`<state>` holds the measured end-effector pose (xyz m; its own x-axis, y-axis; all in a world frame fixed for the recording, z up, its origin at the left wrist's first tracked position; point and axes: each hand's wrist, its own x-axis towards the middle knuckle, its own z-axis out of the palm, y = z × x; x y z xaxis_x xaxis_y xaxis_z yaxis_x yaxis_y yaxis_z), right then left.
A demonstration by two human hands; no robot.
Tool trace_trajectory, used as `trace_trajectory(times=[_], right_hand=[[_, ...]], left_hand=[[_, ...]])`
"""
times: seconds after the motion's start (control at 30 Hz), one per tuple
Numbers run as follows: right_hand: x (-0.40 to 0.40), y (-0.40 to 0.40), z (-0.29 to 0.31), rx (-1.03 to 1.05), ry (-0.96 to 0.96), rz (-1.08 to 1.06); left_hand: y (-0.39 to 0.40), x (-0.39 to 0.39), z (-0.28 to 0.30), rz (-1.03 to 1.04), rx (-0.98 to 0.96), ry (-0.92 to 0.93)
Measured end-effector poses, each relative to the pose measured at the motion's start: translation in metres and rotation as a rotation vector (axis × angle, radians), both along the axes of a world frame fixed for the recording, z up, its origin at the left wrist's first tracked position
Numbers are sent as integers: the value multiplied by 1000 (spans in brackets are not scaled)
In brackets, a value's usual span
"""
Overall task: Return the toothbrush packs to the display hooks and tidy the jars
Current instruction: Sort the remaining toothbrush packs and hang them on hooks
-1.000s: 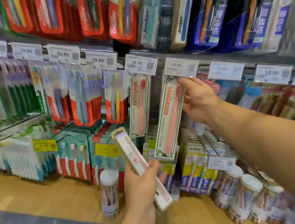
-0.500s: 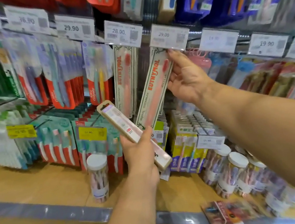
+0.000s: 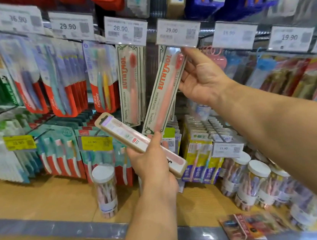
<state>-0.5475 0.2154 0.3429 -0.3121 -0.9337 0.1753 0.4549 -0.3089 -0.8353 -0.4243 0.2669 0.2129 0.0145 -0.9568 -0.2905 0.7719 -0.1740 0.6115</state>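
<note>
Shop shelving fills the view, with hanging toothbrush packs above a wooden shelf point(image 3: 44, 201) edged by a grey rail. Under the 29.00 price tag point(image 3: 177, 32) the right hand point(image 3: 201, 78) pinches the top of a cream Euthymol pack point(image 3: 163, 91) between thumb and fingers, the pack tilted with its lower end swung left toward the left hand point(image 3: 153, 162). That hand is clenched around a second, tan-edged toothbrush pack point(image 3: 138, 142), held slanted in front of the shelf stock and not yet near any hook. The hook itself is hidden behind the tag, so whether the pack's hole is already on it cannot be told. To hang it well, the pack probably needs to be squared up, its hole aligned with the hook tip, and slid back until it hangs like the neighbouring Euthymol packs point(image 3: 132, 85) to its left. One jar point(image 3: 105, 190) stands alone at the shelf's front edge, well apart from the cluster of jars point(image 3: 255, 181) toward the right end, and appears to await tidying.
</note>
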Motion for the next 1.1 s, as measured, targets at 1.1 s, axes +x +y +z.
trace_trajectory(times=[1.1], right_hand=[[-20,-10,11,-100,398,-32]], left_hand=[[13,-9,1,-259,-123,-34]])
